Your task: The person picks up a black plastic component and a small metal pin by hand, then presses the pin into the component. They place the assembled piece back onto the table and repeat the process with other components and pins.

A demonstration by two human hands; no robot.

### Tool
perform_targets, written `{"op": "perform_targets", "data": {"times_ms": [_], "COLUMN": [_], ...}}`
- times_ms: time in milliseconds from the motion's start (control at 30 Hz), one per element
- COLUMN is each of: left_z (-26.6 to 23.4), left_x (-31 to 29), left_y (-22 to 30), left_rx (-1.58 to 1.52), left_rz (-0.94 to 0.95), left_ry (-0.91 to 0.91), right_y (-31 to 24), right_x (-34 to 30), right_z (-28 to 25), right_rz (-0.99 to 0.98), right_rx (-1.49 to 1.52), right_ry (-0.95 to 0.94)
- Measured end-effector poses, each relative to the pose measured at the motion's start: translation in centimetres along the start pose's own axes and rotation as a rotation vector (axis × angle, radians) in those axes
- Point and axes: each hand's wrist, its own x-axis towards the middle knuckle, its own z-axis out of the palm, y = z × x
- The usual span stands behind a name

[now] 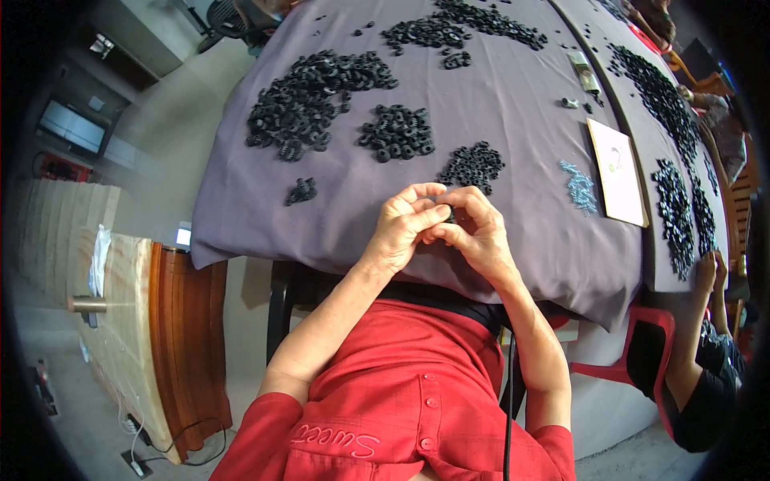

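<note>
Mauve-grey, cloth-covered surface spans our frame's upper half. At centre, our left hand and right hand pinch a small black piece, fingers curled nearly closed, its shape mostly hidden. Above lie heaped black ring-shaped parts. At upper right we see a pale tube, contents hidden.

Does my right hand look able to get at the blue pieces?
Likely yes: only cloth lies between the right hand and the blue pieces, though that hand seems busy with a small dark part.
</note>
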Motion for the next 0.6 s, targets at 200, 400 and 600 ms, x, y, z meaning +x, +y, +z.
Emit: {"op": "perform_targets", "data": {"times_ms": [200,400,600], "left_z": [-0.2,-2.5,-9.1], "left_x": [-0.3,-1.6,-2.2], "left_y": [-0.5,2.6,8.0], "left_rx": [0.035,0.339,0.781], "left_rz": [0.017,0.229,0.601], "left_ry": [0.051,0.16,0.49], "right_y": [-0.3,-0.7,-0.6], "right_x": [-0.9,-0.7,-0.7], "right_z": [-0.1,-0.4,-0.4], "right_rz": [0.215,0.229,0.242], "right_rx": [0.184,0.198,0.197], "right_ry": [0.006,-0.018,-0.027]}}
